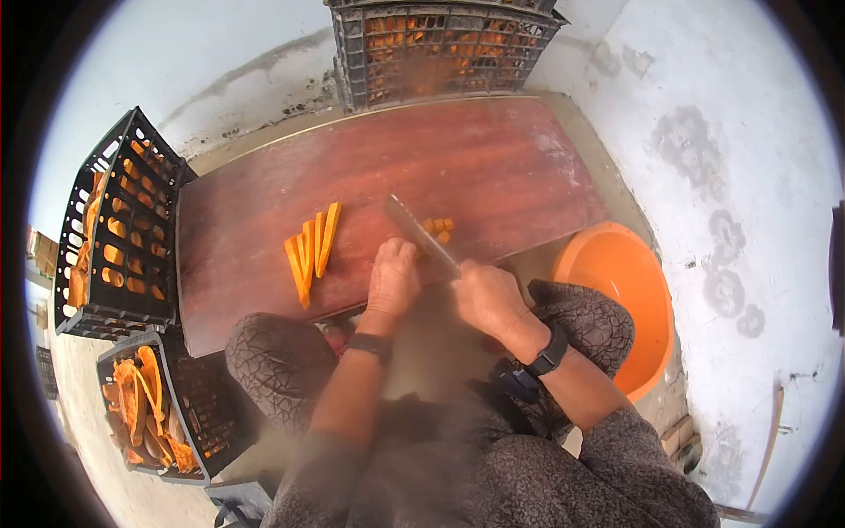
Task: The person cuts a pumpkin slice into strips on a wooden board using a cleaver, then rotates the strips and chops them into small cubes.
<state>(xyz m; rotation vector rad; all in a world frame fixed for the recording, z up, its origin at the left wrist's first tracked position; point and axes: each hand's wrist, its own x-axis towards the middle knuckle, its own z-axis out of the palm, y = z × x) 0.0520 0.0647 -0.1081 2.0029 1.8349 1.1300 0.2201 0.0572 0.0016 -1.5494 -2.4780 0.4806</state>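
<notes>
My right hand (pixel 489 301) is wrapped round the handle of a kitchen knife (pixel 414 227), whose broad blade slants up and left over the reddish board. Fingers curled, my left hand (pixel 393 280) rests at the board's near edge, close beside the blade; whatever it holds is hidden beneath the fingers. Just right of the blade lie small cut orange pieces (pixel 440 229), partly covered by the knife. Several long orange strips (pixel 313 245), like pumpkin flesh, lie fanned out to the left of my left hand.
The reddish board (pixel 264 194) spans the space before my knees. An orange basin (pixel 651 304) stands by my right knee. Black crates with orange pieces stand at the left (pixel 132 220) and back (pixel 352 62); another crate (pixel 198 440) of orange scraps sits lower left. White walls enclose the corner.
</notes>
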